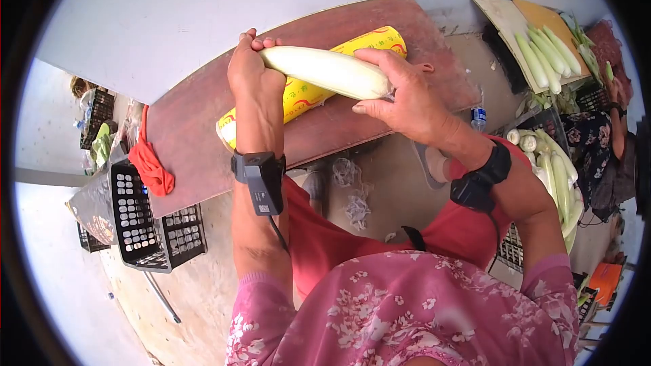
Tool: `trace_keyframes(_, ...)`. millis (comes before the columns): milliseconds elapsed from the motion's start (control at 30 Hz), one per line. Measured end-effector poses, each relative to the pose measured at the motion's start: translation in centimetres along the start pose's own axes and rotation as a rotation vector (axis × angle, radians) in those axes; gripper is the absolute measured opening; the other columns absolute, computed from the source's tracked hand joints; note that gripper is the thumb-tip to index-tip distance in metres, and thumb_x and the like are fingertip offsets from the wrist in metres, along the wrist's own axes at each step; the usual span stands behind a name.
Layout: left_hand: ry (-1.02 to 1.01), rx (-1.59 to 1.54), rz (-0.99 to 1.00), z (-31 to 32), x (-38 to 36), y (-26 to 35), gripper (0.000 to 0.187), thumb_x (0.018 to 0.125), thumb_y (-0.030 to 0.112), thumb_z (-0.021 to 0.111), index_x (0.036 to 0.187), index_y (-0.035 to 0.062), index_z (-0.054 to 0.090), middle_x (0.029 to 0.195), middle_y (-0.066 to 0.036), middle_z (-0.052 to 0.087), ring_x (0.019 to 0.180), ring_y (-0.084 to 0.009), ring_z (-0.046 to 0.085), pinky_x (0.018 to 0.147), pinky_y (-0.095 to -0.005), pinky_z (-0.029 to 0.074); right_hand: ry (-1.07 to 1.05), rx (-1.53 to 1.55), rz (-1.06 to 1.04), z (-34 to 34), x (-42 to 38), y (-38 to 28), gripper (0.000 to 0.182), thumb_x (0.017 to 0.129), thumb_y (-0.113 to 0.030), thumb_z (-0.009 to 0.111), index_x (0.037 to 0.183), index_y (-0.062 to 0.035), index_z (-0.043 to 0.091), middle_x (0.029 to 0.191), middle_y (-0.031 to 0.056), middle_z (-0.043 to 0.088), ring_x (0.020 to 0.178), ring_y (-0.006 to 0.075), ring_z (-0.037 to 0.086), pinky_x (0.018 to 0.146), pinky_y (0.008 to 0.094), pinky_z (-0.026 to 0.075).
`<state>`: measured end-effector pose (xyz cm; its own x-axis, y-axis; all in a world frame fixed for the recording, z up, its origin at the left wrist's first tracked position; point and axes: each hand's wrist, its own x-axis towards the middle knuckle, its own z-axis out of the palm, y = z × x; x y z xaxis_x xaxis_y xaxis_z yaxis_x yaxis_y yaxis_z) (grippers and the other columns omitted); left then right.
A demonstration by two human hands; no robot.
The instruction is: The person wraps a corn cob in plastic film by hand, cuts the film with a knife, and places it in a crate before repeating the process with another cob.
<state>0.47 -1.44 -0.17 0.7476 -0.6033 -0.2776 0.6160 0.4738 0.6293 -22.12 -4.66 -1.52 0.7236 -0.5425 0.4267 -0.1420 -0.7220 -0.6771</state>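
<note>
A long, pale green-white vegetable (325, 69) is held slightly tilted above the table, its right end lower and a little shiny. My left hand (256, 68) cups its left end, with the fingertips showing behind it. My right hand (407, 98) grips the right end between thumb and fingers. Under the vegetable a yellow roll with red and green print (371, 44), which looks like a roll of wrapping film, lies across the reddish-brown table (196, 125). The vegetable and my hands hide the roll's middle.
A red cloth (150, 166) hangs off the table's left corner above black crates (135, 213). More pale vegetables lie on a board (548, 57) and in a heap (556, 169) at right. Near them are a bottle (479, 118) and another person's arm (616, 115). Crumpled clear film (356, 207) litters the floor.
</note>
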Motion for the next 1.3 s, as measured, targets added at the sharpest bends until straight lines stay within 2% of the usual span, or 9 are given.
trace_keyframes(267, -0.226, -0.080, -0.054, -0.1, 0.2, 0.6, 0.017, 0.103, 0.018, 0.043, 0.102, 0.0028, 0.049, 0.066, 0.001, 0.042, 0.062, -0.0139, 0.044, 0.070, -0.0345, 0.049, -0.009, 0.124, 0.038, -0.6, 0.0, -0.3, 0.065, 0.079, -0.008, 0.076, 0.136, -0.0014, 0.044, 0.123, 0.0122, 0.057, 0.113, 0.0198, 0.055, 0.096, 0.0330, 0.045)
trace_keyframes(467, -0.428, -0.160, -0.019, -0.6, 0.8, 0.5, 0.020, 0.102, 0.023, 0.047, 0.102, 0.0029, 0.048, 0.069, -0.001, 0.046, 0.068, -0.0154, 0.048, 0.071, -0.0338, 0.050, -0.105, 0.438, 0.187, -1.4, 0.3, -1.1, 0.062, 0.086, -0.013, 0.073, 0.137, 0.0018, 0.041, 0.121, 0.0088, 0.056, 0.110, 0.0141, 0.053, 0.092, 0.0291, 0.047)
trace_keyframes(667, -0.259, -0.229, -0.035, 1.3, -1.5, -0.1, 0.035, 0.101, 0.034, 0.048, 0.102, -0.0009, 0.051, 0.075, -0.007, 0.051, 0.073, -0.0210, 0.052, 0.077, -0.0412, 0.051, -0.094, 0.435, 0.166, -1.6, 0.2, -1.6, 0.059, 0.090, -0.018, 0.068, 0.137, 0.0032, 0.040, 0.122, 0.0090, 0.056, 0.111, 0.0141, 0.052, 0.095, 0.0286, 0.045)
trace_keyframes(767, -0.178, -0.222, -0.063, 2.9, -3.6, 0.1, 0.047, 0.102, 0.044, 0.040, 0.099, -0.0014, 0.054, 0.073, -0.006, 0.051, 0.070, -0.0203, 0.051, 0.078, -0.0426, 0.050, -0.081, 0.437, 0.157, -1.4, 0.2, -1.6, 0.062, 0.089, -0.017, 0.070, 0.138, 0.0035, 0.039, 0.122, 0.0091, 0.055, 0.113, 0.0139, 0.052, 0.096, 0.0292, 0.044)
trace_keyframes(867, -0.563, -0.372, -0.198, -0.7, 0.1, 0.3, 0.055, 0.100, 0.053, 0.036, 0.092, 0.0016, 0.055, 0.068, -0.004, 0.047, 0.067, -0.0196, 0.050, 0.077, -0.0405, 0.050, -0.043, 0.583, 0.167, -1.1, 0.3, -1.9, 0.067, 0.081, -0.019, 0.078, 0.131, 0.0067, 0.042, 0.111, 0.0133, 0.059, 0.102, 0.0173, 0.056, 0.091, 0.0301, 0.047)
trace_keyframes(967, -0.547, -0.427, -0.240, -1.1, 0.6, 0.7, 0.057, 0.100, 0.054, 0.034, 0.088, 0.0023, 0.056, 0.064, -0.004, 0.045, 0.062, -0.0190, 0.048, 0.075, -0.0396, 0.050, -0.060, 0.555, 0.113, -0.9, -0.1, -1.3, 0.072, 0.074, -0.018, 0.082, 0.132, 0.0030, 0.044, 0.115, 0.0134, 0.058, 0.104, 0.0206, 0.057, 0.093, 0.0315, 0.046)
trace_keyframes(1067, -0.476, -0.466, -0.232, -1.1, 0.6, 1.0, 0.057, 0.101, 0.053, 0.033, 0.088, 0.0021, 0.055, 0.063, -0.003, 0.044, 0.061, -0.0189, 0.047, 0.072, -0.0394, 0.050, 0.100, 0.243, -0.105, -0.9, -0.1, -2.1, 0.071, 0.069, -0.012, 0.084, 0.129, -0.0022, 0.047, 0.116, 0.0124, 0.056, 0.107, 0.0253, 0.056, 0.093, 0.0343, 0.046)
trace_keyframes(1167, -0.414, -0.475, -0.223, -1.3, 1.0, 1.0, 0.057, 0.101, 0.053, 0.033, 0.088, 0.0019, 0.054, 0.063, -0.003, 0.044, 0.060, -0.0189, 0.047, 0.071, -0.0390, 0.051, 0.233, 0.111, -0.272, -1.3, 0.1, -2.6, 0.068, 0.064, -0.007, 0.085, 0.122, -0.0056, 0.050, 0.116, 0.0116, 0.055, 0.109, 0.0284, 0.055, 0.093, 0.0365, 0.046)
trace_keyframes(1300, -0.408, -0.495, -0.242, -1.6, 1.4, 1.2, 0.057, 0.101, 0.052, 0.032, 0.088, 0.0014, 0.053, 0.062, -0.003, 0.044, 0.059, -0.0189, 0.047, 0.072, -0.0386, 0.051, 0.263, 0.127, -0.317, -1.5, 0.2, -2.2, 0.052, 0.068, -0.006, 0.082, 0.113, -0.0066, 0.054, 0.112, 0.0097, 0.056, 0.101, 0.0230, 0.057, 0.086, 0.0331, 0.047)
